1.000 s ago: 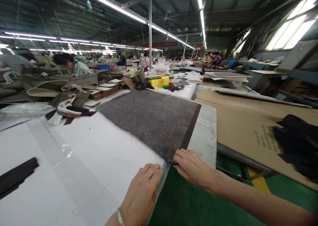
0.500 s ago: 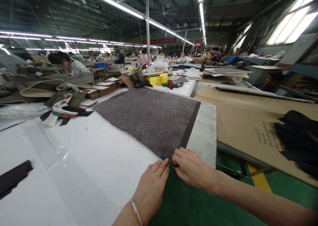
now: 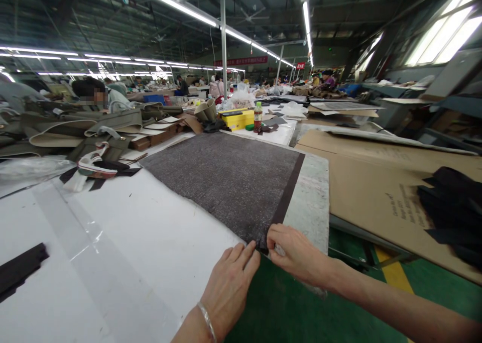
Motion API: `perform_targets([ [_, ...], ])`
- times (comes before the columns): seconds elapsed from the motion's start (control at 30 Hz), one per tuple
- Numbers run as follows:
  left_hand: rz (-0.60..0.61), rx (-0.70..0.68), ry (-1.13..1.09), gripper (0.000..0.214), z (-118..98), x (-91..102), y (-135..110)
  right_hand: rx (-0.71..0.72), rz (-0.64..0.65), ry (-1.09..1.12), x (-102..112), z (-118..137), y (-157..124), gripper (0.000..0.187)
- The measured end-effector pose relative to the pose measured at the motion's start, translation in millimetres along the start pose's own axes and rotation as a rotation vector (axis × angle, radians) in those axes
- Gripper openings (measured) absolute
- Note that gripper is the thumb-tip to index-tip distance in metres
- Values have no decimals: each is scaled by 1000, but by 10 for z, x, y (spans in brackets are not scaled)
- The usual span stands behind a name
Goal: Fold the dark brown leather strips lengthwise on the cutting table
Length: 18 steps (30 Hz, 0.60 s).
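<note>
A large dark grey-brown speckled sheet of fabric (image 3: 222,182) lies flat on the table, with a smooth dark strip (image 3: 288,195) along its right edge. At its near corner, my left hand (image 3: 231,277) rests with fingers stretched out and fingertips pressing on the edge. Just to the right, my right hand (image 3: 295,250) is closed in a pinch at the near end of the strip. Its fingertips hide the exact spot they hold. The two hands are close together but apart.
White board (image 3: 124,247) covers the table at left, with a dark fabric piece (image 3: 22,270) on it. Brown cardboard (image 3: 369,177) with black fabric scraps (image 3: 452,212) lies at right. A bottle (image 3: 258,118) and yellow box (image 3: 237,119) stand behind. A co-worker (image 3: 90,94) is at far left.
My right hand has shifted slightly right along the near edge, and its fingers have curled tighter. My left hand has edged slightly right; the sheet lies as before.
</note>
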<state>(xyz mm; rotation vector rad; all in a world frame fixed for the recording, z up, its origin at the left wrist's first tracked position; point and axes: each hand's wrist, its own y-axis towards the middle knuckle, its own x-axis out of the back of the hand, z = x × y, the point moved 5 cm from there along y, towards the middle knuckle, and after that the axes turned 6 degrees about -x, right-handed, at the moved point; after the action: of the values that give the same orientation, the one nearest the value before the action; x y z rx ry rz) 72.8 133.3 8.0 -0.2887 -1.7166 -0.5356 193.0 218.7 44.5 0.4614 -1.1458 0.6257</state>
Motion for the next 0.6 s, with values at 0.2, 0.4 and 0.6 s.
perform_targets([
  [0.2, 7, 4, 12, 71, 24, -78, -5, -39, -26, 138, 130, -200, -11, 15],
  [0.4, -22, 27, -13, 69, 30, -76, -20, 75, -68, -70, 110, -16, -167, 16],
  [0.6, -53, 31, -25, 67, 22, -63, -33, 79, -84, -284, -102, 109, -161, 8],
])
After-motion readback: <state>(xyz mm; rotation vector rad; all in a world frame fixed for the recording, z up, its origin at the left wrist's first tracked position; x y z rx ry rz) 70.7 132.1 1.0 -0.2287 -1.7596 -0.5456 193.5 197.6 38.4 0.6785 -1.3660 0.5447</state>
